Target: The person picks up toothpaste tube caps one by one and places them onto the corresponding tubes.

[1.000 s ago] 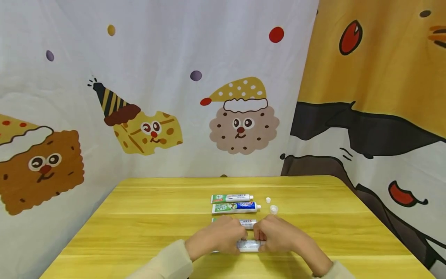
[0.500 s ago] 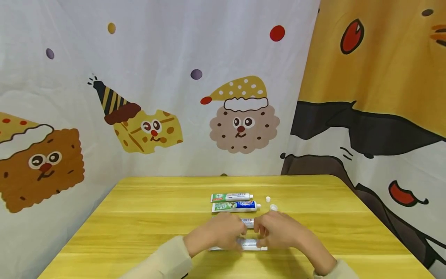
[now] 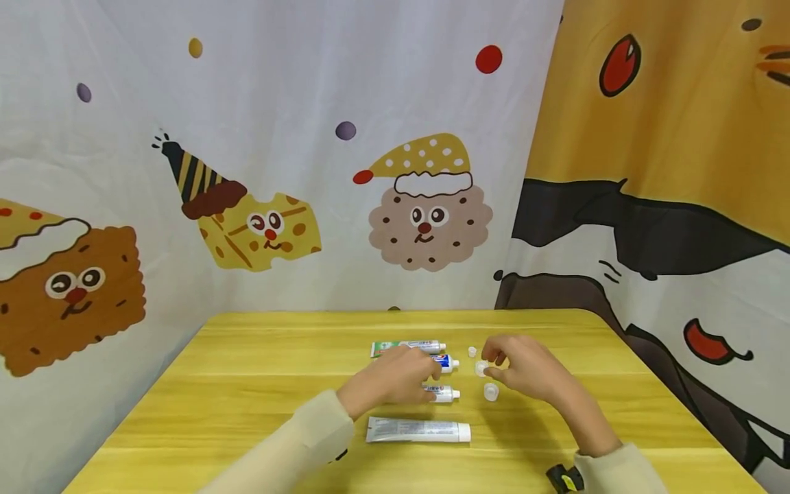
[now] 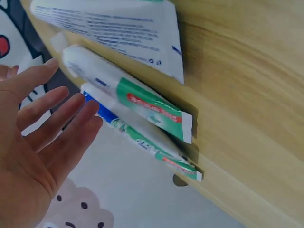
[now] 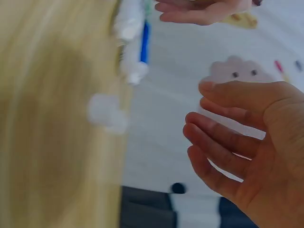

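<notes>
A white toothpaste tube [image 3: 415,430] with its cap on lies nearest the person. Beyond it lie a second tube [image 3: 441,394], a blue and green tube [image 3: 446,363] and a far green and white tube [image 3: 422,347], their nozzles bare. My left hand [image 3: 395,376] hovers over the middle tubes; in the left wrist view its loose fingers [image 4: 78,128] hold nothing. Beside the small white caps is my right hand [image 3: 527,367], its relaxed fingers [image 5: 218,142] holding nothing in the right wrist view. Loose caps lie near it: a near cap [image 3: 490,392], a middle cap [image 3: 481,369] and a far cap [image 3: 472,351].
The yellow wood-grain table [image 3: 271,391] carries all the tubes and caps. Behind it hangs a cartoon-printed curtain [image 3: 296,103]. A black strap piece [image 3: 564,478] shows by the right sleeve.
Both hands have let go of the nearest toothpaste tube and moved forward, the right one also rightward to the caps. That tube now lies in full view, along with the near cap.
</notes>
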A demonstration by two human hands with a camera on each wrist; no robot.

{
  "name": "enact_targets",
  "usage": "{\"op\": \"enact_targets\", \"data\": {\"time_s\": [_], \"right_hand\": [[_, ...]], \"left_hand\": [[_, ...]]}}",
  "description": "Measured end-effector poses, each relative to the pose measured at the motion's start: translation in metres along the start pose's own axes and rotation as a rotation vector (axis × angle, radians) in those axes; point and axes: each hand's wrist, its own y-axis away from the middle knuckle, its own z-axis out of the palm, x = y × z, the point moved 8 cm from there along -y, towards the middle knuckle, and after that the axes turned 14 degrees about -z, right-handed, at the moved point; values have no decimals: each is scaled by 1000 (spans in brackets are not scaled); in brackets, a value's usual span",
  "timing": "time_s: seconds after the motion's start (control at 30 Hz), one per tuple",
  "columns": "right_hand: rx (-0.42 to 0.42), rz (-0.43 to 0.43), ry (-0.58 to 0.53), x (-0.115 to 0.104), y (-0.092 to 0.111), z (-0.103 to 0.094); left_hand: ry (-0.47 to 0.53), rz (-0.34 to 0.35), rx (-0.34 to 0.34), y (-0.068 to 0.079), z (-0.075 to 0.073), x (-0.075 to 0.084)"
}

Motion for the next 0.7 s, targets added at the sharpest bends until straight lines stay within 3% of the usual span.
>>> {"op": "enact_targets", "data": {"time_s": [0.2,0.37,0.7], "right_hand": [[-121,62,-80,25,6,35],[-196,61,-135,29,9,55],[-147,-28,-64,29,6,62]], "left_hand": [[-52,-12,-47,-10,18,0],[-82,-41,-80,-11,27,-3],[-81,-67,-110,-14,30,-6]]}}
